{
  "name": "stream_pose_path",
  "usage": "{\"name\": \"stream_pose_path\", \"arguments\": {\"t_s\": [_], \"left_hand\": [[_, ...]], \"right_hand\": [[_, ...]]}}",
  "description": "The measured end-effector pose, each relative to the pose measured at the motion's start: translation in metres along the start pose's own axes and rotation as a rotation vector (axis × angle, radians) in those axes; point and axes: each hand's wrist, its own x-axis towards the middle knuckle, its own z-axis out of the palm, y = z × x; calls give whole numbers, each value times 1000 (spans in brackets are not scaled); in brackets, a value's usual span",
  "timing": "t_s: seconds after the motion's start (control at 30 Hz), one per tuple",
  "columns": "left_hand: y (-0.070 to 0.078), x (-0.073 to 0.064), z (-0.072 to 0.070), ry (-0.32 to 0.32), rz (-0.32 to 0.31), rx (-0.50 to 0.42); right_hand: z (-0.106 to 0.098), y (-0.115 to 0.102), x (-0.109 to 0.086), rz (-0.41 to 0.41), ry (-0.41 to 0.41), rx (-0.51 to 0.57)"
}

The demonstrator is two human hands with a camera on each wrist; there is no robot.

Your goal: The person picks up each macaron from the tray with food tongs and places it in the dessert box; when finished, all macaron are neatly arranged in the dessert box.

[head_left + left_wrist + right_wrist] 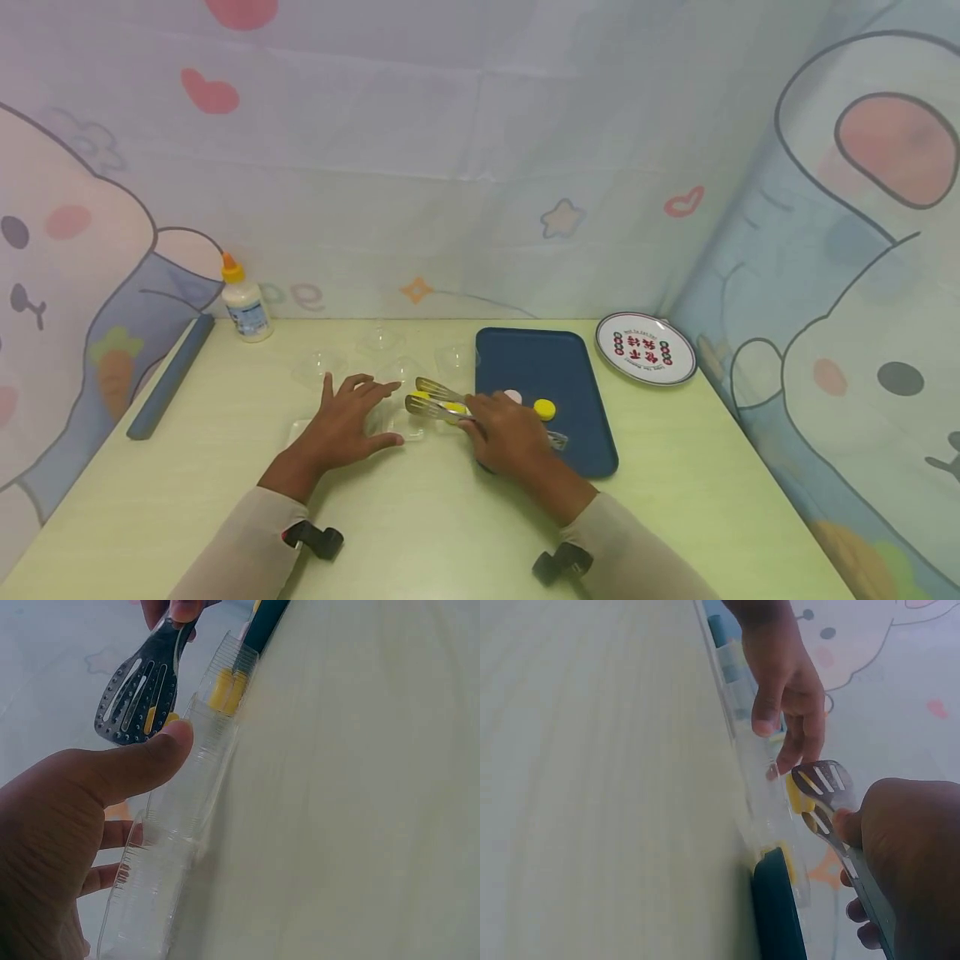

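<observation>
Evidently the right hand is wrapped round metal tongs, whose slotted ends flank a yellow disc above the clear boxes. The left hand spreads its thumb and fingers apart beside them; whether it touches plastic cannot be told. An off-centre or slackening squeeze could drop the disc, and a bumped wall might shift such light-looking boxes. Those walls and the left fingers crowd the tongs. Rightward lies a blue tray with another yellow piece; beyond, a plate; far left, a glue bottle.
</observation>
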Motion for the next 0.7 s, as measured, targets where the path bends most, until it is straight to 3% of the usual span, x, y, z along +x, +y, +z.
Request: {"name": "stream_pose_path", "arguments": {"t_s": [0.13, 0.4, 0.7], "left_hand": [[0, 0, 0, -9, -5, 15], [-1, 0, 1, 2, 3, 27], [0, 0, 0, -6, -5, 31]], "right_hand": [[1, -3, 1, -9, -36, -3], [4, -6, 4, -57, -31, -16], [0, -16, 11, -71, -111, -63]]}}
